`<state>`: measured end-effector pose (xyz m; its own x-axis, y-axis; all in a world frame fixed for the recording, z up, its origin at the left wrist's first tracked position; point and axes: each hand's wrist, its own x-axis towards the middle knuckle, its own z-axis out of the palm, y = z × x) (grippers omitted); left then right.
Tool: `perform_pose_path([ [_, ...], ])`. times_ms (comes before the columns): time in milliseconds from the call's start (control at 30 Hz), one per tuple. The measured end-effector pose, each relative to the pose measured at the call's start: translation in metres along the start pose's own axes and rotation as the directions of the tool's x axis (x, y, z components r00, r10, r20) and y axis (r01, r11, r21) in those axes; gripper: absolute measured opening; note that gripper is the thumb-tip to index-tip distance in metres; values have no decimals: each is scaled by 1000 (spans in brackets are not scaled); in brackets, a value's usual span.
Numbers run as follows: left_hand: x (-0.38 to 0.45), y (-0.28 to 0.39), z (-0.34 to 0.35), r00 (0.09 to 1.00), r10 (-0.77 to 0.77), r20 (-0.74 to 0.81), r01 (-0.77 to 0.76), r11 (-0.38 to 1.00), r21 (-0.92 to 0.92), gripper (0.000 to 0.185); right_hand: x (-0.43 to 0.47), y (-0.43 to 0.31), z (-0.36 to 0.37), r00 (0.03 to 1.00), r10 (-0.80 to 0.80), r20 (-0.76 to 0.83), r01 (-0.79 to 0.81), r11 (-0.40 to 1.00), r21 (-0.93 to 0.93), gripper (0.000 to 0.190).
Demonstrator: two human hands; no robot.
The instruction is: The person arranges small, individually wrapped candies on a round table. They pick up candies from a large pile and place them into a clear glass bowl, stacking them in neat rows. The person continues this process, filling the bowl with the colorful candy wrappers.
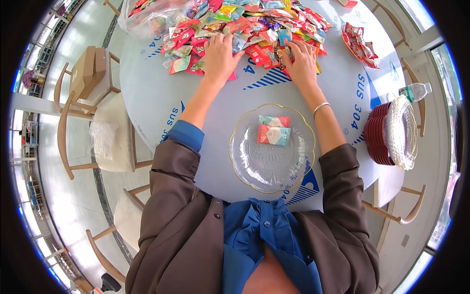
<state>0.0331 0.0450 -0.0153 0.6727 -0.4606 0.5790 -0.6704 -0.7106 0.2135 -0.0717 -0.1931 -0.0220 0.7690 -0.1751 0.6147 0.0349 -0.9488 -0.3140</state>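
A large heap of wrapped candies (257,26) in red, pink, green and blue covers the far part of the round table. On its near left side rests my left hand (221,57), fingers over the packets and thumb spread to the right. My right hand (303,62) reaches into the near right side, its fingertips beside a blue packet (284,36); whether it grips one is hidden. Between my forearms stands a clear scalloped glass plate (253,165) with a gold rim. Two red-and-teal candy packets (274,130) lie on it, partly overlapping.
A clear plastic bag (154,18) adjoins the heap at the far left. To the right are a plate of red packets (361,47), stacked dark-red containers (377,134), gold-rimmed clear plates (403,132) and a plastic bottle (415,92). A cardboard box (88,71) sits on a chair.
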Motion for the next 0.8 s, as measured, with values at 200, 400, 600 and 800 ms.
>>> perform_pose_path([
  [200, 11, 7, -9, 980, 54, -191, -92, 976, -199, 47, 0, 1, -1, 1000, 11, 13, -11, 1000, -10, 34],
  [400, 16, -32, -7, 955, -131, -266, 138, 990, 7, 56, 1, 0, -1, 1000, 16, 26, -16, 1000, -10, 36],
  [600, 52, -21, 18, 959, -19, -283, 27, 999, 22, 63, -1, 2, -3, 1000, 19, 4, -19, 1000, -7, 34],
  [800, 107, -22, 41, 998, -11, -60, 14, 999, 47, 62, 1, -3, -4, 1000, 13, -13, -13, 1000, 20, 34],
])
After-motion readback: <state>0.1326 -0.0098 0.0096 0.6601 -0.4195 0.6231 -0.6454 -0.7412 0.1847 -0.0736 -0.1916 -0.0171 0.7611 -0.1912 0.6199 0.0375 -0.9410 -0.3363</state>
